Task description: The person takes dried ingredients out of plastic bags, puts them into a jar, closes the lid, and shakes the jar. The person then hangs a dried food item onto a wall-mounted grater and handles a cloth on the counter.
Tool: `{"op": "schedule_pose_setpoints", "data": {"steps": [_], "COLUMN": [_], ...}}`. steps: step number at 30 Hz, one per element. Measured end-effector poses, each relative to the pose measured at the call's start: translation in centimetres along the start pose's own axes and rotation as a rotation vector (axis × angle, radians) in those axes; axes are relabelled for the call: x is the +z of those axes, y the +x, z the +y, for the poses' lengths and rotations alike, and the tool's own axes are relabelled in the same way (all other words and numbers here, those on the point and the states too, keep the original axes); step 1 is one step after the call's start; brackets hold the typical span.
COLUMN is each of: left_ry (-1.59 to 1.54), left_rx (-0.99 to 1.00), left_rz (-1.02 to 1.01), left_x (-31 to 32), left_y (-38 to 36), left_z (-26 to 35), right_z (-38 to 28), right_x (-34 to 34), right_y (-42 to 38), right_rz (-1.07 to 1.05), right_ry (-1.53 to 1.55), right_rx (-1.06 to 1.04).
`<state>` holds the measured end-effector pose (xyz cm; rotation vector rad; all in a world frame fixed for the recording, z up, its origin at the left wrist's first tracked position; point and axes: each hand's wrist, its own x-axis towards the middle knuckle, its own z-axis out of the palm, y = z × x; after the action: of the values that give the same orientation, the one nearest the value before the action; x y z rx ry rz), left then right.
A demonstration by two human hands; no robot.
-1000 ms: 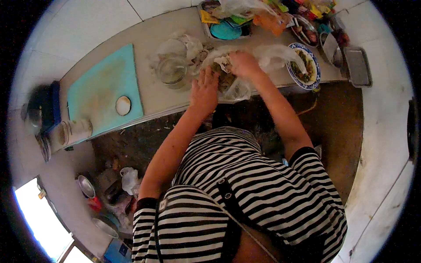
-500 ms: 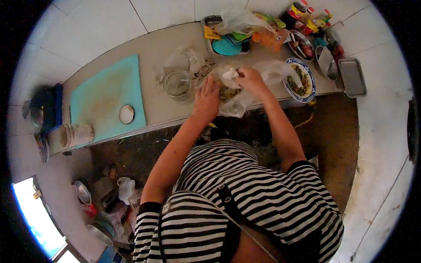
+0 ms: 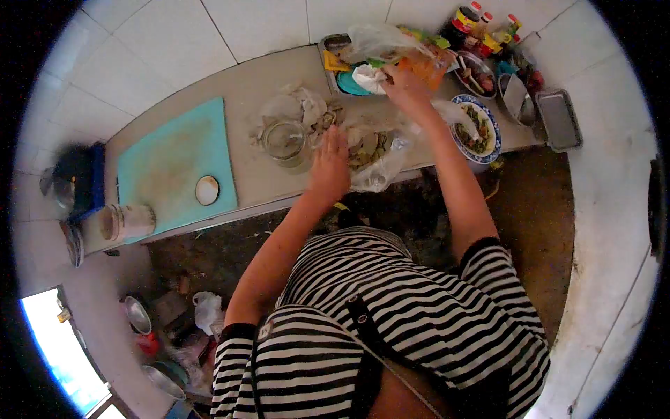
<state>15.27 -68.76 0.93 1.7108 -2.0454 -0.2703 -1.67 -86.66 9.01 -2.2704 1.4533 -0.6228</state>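
My left hand (image 3: 331, 166) lies flat on the counter with its fingers stretched out, between a glass jar (image 3: 285, 143) and a clear plastic bag (image 3: 377, 174). Brownish-green dried pieces (image 3: 368, 148) show in and around that bag. Farther back, my right hand (image 3: 406, 89) is closed on a crumpled white wad (image 3: 369, 79), like paper or cloth. It holds the wad over the front of a tray (image 3: 326, 68) that bears a turquoise round item (image 3: 350, 85) and packets. More crumpled clear plastic (image 3: 299, 101) lies behind the jar.
On the left lie a turquoise cutting board (image 3: 160, 160) with a small round white lid (image 3: 207, 190) and a tub (image 3: 127, 222). To the right are a blue-rimmed bowl (image 3: 494, 143) of food, a metal tray (image 3: 560, 120) and several sauce bottles (image 3: 464, 21). The counter's front edge (image 3: 272, 201) runs before me.
My right hand has moved back, away from the plastic bag, carrying the white wad toward the tray. My left hand stays at about the same place on the counter.
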Motion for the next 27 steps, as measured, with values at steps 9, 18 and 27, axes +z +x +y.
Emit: {"op": "schedule_pose_setpoints", "data": {"steps": [9, 18, 27], "left_ry": [-0.166, -0.178, -0.128], "left_rx": [0.143, 0.012, -0.033], "left_rz": [-0.107, -0.127, -0.119], "left_x": [-0.7, 3.0, 2.9], "left_y": [-2.7, -0.9, -0.8], "left_z": [-1.1, -2.8, -2.3], "right_z": [-2.3, 1.5, 0.0], "right_x": [-0.2, 6.2, 8.3], "right_y": [-2.3, -10.6, -12.0], "right_rz": [-0.018, -0.604, -0.356], "right_ry": [-0.03, -0.402, -0.305], "right_rx": [-0.078, -0.166, -0.396]}}
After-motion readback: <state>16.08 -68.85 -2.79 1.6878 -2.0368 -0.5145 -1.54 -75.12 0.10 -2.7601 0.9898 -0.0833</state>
